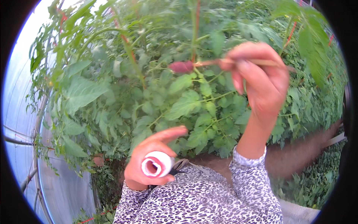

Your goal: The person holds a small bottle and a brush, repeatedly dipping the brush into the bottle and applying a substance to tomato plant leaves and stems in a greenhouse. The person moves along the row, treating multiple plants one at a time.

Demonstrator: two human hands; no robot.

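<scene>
My left hand point(137, 165) is wrapped around a small white bottle point(167, 162), low in front of my chest. The bottle's mouth faces up toward me, with red stain around its rim. Raised among the tomato plants, my right hand point(260, 78) pinches a thin wooden stick point(209, 63). A dark red, brush-like tip point(181, 67) sits at the stick's left end, slightly blurred. It overlaps a tomato stem point(193, 33) in view; whether they touch I cannot tell. Leaves with small green buds point(209, 112) hang just below the tip.
Dense tomato foliage point(84, 95) fills the space ahead, with red strings point(131, 49) running up along stems. On the left stand a plastic greenhouse wall point(64, 190) and its metal frame pipes point(37, 126). Brown soil point(296, 154) and low plants point(310, 184) lie at the right.
</scene>
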